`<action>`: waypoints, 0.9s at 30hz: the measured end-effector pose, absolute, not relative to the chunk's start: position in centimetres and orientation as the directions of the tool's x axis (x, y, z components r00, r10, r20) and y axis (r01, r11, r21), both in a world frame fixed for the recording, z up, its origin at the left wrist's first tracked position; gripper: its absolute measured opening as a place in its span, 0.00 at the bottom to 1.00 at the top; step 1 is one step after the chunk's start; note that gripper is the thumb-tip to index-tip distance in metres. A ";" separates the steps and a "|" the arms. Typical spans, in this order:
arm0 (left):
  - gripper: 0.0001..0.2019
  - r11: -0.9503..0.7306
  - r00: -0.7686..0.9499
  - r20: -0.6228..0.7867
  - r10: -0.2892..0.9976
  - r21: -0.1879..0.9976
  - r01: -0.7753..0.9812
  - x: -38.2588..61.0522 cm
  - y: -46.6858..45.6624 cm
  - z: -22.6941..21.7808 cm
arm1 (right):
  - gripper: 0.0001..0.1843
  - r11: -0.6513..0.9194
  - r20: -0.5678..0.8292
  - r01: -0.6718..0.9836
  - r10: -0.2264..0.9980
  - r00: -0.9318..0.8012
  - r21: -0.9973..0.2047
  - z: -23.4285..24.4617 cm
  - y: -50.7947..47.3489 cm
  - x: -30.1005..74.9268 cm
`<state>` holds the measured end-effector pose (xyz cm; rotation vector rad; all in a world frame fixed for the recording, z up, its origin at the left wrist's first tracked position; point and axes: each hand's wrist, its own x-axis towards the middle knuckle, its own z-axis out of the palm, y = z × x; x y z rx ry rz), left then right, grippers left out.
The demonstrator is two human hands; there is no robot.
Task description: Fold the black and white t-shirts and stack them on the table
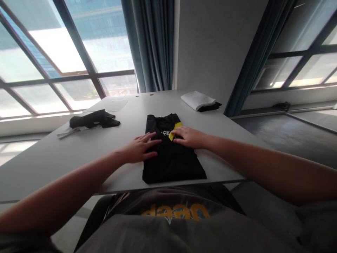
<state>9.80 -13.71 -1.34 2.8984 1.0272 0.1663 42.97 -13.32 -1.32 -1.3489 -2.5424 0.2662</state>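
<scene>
A black T-shirt [173, 163], folded into a neat rectangle, lies on the white table close to its front edge. White lettering and a yellow patch show near its collar, which points away from me. My left hand [142, 147] rests on the shirt's left side, fingers stretched out and apart. On the opposite side, my right hand [188, 136] lies over the right edge beside the yellow patch, partly covering it, with its fingers extended. Neither hand grips the fabric.
Crumpled black and white clothes [92, 120] lie at the table's left. A folded white garment [197, 100] sits on a black one at the back right. The white table [126, 112] reaches toward a blue curtain [150, 45] and windows.
</scene>
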 end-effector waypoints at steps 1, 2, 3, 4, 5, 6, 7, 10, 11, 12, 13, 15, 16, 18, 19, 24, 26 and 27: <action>0.31 -0.680 0.667 0.136 0.733 0.110 0.725 10.5 -11.3 -1.5 | 0.32 0.486 0.149 0.823 0.874 -0.463 -0.295 -1.0 -11.2 43.0; 0.30 -0.550 0.530 0.154 0.834 0.139 0.824 11.4 -8.8 -1.7 | 0.31 0.392 0.142 0.862 0.920 -0.365 -0.323 -0.8 -9.0 43.1; 0.29 -0.408 0.389 0.131 0.912 0.183 0.894 12.4 -6.3 -1.8 | 0.30 0.270 0.108 0.893 0.963 -0.248 -0.360 -0.6 -7.0 43.0; 0.29 -0.298 0.282 0.099 0.954 0.237 0.925 13.3 -4.0 -2.0 | 0.28 0.162 0.073 0.901 0.987 -0.145 -0.403 -0.5 -5.1 43.0; 0.28 -0.267 0.245 0.111 0.963 0.285 0.921 14.2 -2.0 -2.0 | 0.27 0.120 0.059 0.891 0.993 -0.105 -0.438 -0.4 -3.6 42.9; 0.27 -0.266 0.232 0.139 0.963 0.330 0.906 14.9 -0.3 -2.1 | 0.26 0.102 0.061 0.881 0.995 -0.083 -0.462 -0.5 -2.3 42.8; 0.26 -0.264 0.219 0.158 0.963 0.378 0.888 15.5 1.0 -2.1 | 0.26 0.102 0.077 0.858 0.994 -0.072 -0.503 -0.6 -1.4 42.6; 0.29 -0.236 0.153 0.200 0.968 0.510 0.827 16.1 3.0 -2.1 | 0.30 0.127 0.148 0.738 0.988 -0.038 -0.663 -1.3 0.1 42.4; 0.33 -0.222 0.126 0.202 0.971 0.572 0.789 16.1 3.2 -2.1 | 0.33 0.125 0.156 0.673 0.988 -0.015 -0.729 -1.6 0.3 42.3; 0.37 -0.212 0.103 0.203 0.974 0.645 0.734 16.0 3.3 -2.1 | 0.36 0.121 0.158 0.599 0.987 0.009 -0.791 -1.7 0.3 42.3; 0.41 -0.203 0.084 0.197 0.977 0.725 0.658 15.9 3.3 -2.0 | 0.40 0.109 0.149 0.513 0.988 0.037 -0.851 -1.7 0.2 42.3; 0.46 -0.175 0.065 0.164 0.984 0.869 0.463 15.4 3.1 -1.7 | 0.46 0.040 0.069 0.329 0.995 0.079 -0.943 -1.5 -0.1 42.3; 0.47 -0.145 0.080 0.125 0.989 0.917 0.370 15.1 2.9 -1.4 | 0.46 -0.011 0.011 0.260 0.997 0.082 -0.966 -1.2 -0.4 42.4; 0.40 -0.039 0.185 -0.010 0.983 0.966 0.255 14.1 2.7 -0.8 | 0.43 -0.124 -0.117 0.185 0.992 0.048 -0.975 -0.5 -1.1 42.6; 0.33 0.018 0.252 -0.081 0.964 0.970 0.243 13.5 2.7 -0.4 | 0.40 -0.165 -0.165 0.173 0.986 0.015 -0.971 -0.1 -1.5 42.8; 0.25 0.142 0.387 -0.281 0.878 0.926 0.349 10.7 3.1 0.8 | 0.39 -0.192 -0.237 0.255 0.959 -0.157 -0.948 1.4 -2.5 43.7; 0.35 0.122 0.399 -0.255 0.881 0.936 0.330 10.7 3.2 0.6 | 0.40 -0.175 -0.238 0.379 0.963 -0.124 -0.908 1.7 -2.5 43.6; 0.38 0.091 0.392 -0.214 0.895 0.947 0.308 11.0 3.3 0.4 | 0.40 -0.169 -0.225 0.459 0.972 -0.071 -0.873 1.7 -2.4 43.3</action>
